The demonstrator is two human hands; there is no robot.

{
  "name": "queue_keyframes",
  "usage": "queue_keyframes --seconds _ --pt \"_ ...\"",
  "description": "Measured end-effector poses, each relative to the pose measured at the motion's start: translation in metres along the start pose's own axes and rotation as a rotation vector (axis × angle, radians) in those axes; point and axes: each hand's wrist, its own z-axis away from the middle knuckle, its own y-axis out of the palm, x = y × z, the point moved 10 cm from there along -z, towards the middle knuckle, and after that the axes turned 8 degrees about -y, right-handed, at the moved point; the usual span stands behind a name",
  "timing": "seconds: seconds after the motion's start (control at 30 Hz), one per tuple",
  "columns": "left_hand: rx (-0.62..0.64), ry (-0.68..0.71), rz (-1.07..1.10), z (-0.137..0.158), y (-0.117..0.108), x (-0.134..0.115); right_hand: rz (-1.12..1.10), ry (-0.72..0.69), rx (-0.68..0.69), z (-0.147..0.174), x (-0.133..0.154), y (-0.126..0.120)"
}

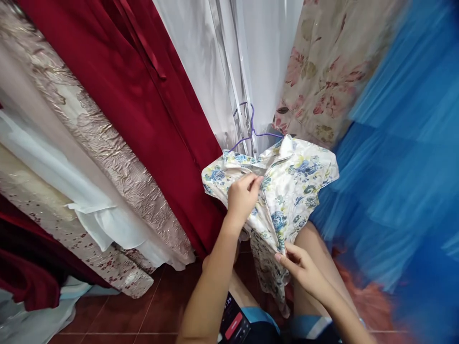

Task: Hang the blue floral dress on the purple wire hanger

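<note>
A white dress (297, 191) with blue and yellow flowers hangs on a purple wire hanger (253, 125) in front of me. Its collar is spread and the front opening runs down the middle. My left hand (244, 195) pinches the edge of the front opening just below the collar. Lower down, my right hand (299, 265) grips the same opening between thumb and fingers. The dress's skirt drops between my legs toward the floor. Any button or fastener under my fingertips is hidden.
Long garments hang all around: a dark red one (143, 105), a white one with ribbons (201, 52), a floral one (319, 71) and a blurred blue tiered one (401, 157). A phone (233, 322) lies on my lap. Red tiles (122, 310) cover the floor.
</note>
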Motion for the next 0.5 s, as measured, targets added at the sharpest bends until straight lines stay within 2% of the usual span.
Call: queue_keyframes --seconds 0.13,0.27,0.4,0.5 --pt "-0.088 0.152 -0.070 -0.044 -0.015 -0.017 0.002 -0.005 -0.026 0.000 0.010 -0.007" --pt "-0.213 0.212 -0.093 -0.073 -0.034 -0.026 -0.012 0.008 0.002 0.005 0.013 -0.007" --pt "-0.295 0.251 -0.067 -0.076 -0.045 -0.031 -0.015 0.012 -0.002 0.012 0.002 -0.004" --pt "-0.287 0.257 -0.031 -0.065 -0.042 -0.031 0.009 0.004 -0.006 0.012 0.001 -0.011"
